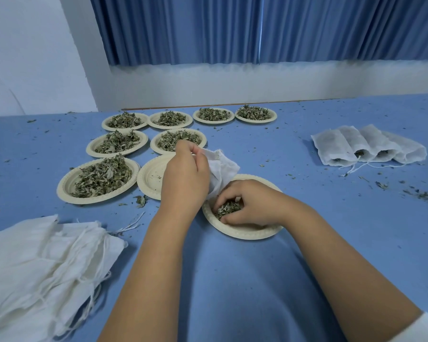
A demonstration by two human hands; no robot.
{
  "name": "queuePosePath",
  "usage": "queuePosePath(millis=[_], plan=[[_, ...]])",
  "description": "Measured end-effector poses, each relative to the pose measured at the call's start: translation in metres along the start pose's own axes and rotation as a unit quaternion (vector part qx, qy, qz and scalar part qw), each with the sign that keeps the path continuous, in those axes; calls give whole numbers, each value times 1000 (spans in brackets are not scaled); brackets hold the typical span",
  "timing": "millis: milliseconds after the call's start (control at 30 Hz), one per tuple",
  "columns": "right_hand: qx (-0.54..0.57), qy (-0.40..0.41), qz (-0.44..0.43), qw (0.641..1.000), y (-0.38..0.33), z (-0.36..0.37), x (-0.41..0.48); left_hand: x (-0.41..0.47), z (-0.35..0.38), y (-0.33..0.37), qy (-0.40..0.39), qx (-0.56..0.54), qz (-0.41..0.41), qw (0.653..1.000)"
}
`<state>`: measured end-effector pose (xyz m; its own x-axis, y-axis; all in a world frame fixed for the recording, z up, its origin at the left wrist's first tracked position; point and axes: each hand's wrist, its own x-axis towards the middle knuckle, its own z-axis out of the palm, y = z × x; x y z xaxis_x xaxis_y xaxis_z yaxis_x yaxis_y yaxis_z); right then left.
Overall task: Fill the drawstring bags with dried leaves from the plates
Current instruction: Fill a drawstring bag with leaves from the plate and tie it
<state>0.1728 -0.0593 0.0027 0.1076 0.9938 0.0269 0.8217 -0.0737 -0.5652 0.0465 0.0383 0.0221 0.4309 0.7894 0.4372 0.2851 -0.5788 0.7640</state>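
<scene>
My left hand [185, 176] holds a white drawstring bag [223, 169] by its edge, just above the near plate [242, 232]. My right hand [245, 206] is down in that cream plate, its fingers curled around a clump of dried leaves [226, 209]. Several more cream plates heaped with dried leaves [101, 178] lie in rows beyond and to the left. One plate [150, 178] beside my left hand holds only crumbs.
A stack of flat white drawstring bags [42, 265] lies at the near left. Several filled bags [366, 146] lie in a row at the far right. Leaf crumbs [418, 195] are scattered over the blue table [331, 230]. A blue curtain [257, 28] hangs behind.
</scene>
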Motion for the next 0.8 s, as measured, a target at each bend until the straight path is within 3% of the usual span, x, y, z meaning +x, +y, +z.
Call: queuePosePath(millis=[267, 400, 667, 800], plan=[[-9, 37, 29, 999, 2, 4, 3, -2, -4, 6, 48, -51, -3, 998], [50, 86, 81, 992, 4, -8, -4, 0, -4, 8, 60, -78, -10, 995], [168, 166, 102, 966, 8, -26, -11, 5, -8, 7, 84, -137, -66, 985], [272, 195, 99, 937, 5, -30, -14, 6, -9, 6, 42, -154, -79, 984]])
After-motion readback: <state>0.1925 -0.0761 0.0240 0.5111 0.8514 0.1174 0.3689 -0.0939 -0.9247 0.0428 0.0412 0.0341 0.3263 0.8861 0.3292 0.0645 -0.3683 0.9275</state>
